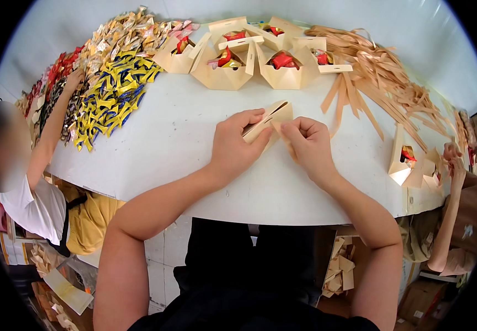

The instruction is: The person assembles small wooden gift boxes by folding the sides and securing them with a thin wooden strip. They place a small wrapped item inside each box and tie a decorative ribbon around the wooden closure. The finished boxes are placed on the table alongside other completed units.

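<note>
Carton (267, 122) slants out of the left grip (236, 138), beside the right grip (310, 142).

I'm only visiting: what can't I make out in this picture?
All in the head view:
Inside of the cream folded cardboard box: hidden by its own walls and the person's left hand.
Upper end of the flat tan strip: covered by the person's right hand.
Head of the white-shirted co-worker: blurred.
Brown-clothed co-worker: partly cut off by the dark fisheye rim.
</note>
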The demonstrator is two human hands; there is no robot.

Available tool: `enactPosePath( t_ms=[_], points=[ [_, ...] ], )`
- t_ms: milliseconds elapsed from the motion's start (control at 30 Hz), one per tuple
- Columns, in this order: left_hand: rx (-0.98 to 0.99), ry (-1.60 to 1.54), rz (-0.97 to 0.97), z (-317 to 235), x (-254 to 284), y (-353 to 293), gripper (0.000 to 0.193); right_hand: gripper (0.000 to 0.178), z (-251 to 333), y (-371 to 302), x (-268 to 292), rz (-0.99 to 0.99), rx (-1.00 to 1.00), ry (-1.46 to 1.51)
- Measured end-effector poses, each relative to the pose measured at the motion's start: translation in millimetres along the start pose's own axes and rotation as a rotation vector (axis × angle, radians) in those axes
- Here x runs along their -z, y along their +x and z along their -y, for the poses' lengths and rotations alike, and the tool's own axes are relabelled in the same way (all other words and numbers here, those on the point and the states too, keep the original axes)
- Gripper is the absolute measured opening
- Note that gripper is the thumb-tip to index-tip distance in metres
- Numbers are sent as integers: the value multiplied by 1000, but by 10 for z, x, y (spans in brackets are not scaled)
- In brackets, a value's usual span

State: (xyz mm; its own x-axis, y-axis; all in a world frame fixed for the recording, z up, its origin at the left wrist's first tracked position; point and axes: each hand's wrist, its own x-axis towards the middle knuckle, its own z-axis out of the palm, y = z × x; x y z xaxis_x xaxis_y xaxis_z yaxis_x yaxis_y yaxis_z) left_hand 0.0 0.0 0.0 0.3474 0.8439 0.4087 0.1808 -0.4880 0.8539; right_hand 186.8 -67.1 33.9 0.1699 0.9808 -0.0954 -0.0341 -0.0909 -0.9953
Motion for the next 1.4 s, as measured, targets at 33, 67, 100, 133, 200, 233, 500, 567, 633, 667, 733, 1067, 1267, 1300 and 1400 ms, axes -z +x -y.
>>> enactPosePath(
  t_ms=[33,67,100,133,200,233,500,567,633,667,733,1067,1267,1300,1400],
  points=[
    [-3,-11,-10,-19,-25,-20,31,29,10,-13,-10,6,12,-10],
    [-6,-23,-20,-35,-47,-36,29,29,13,-24,-13,12,23,-20],
    [-9,-18,-22,-23,-46,-24,29,29,-3,-1,-29,17,28,-30],
    [-12,-12,-24,-10,-45,-12,29,29,-18,27,-42,22,34,-40],
    [-17,-12,-9,-11,-49,-8,28,30,-44,67,-50,25,45,-58],
    [-18,-18,7,-26,-57,-19,28,29,-70,84,-45,24,50,-66],
    [208,-238,104,-79,84,62,19,31,-235,204,29,88,225,-212],
    [127,-220,69,-127,48,83,16,34,-202,196,18,64,264,-306],
    [235,-281,124,-149,36,89,18,41,-132,165,-9,19,254,-419],
    [262,-309,141,-133,27,89,18,46,-88,142,-25,-4,248,-475],
    [284,-361,162,-29,-6,90,19,53,66,81,-51,-30,243,-692],
    [419,-425,-577,367,976,169,22,59,240,27,180,-82,133,-840],
    [297,-1,-355,165,1067,-133,41,55,108,82,192,-64,154,-709],
    [291,-56,-135,40,986,-200,46,54,93,92,201,-58,162,-659],
    [696,-240,227,-521,439,-196,49,51,-55,161,234,-7,194,-498]
  ],
)
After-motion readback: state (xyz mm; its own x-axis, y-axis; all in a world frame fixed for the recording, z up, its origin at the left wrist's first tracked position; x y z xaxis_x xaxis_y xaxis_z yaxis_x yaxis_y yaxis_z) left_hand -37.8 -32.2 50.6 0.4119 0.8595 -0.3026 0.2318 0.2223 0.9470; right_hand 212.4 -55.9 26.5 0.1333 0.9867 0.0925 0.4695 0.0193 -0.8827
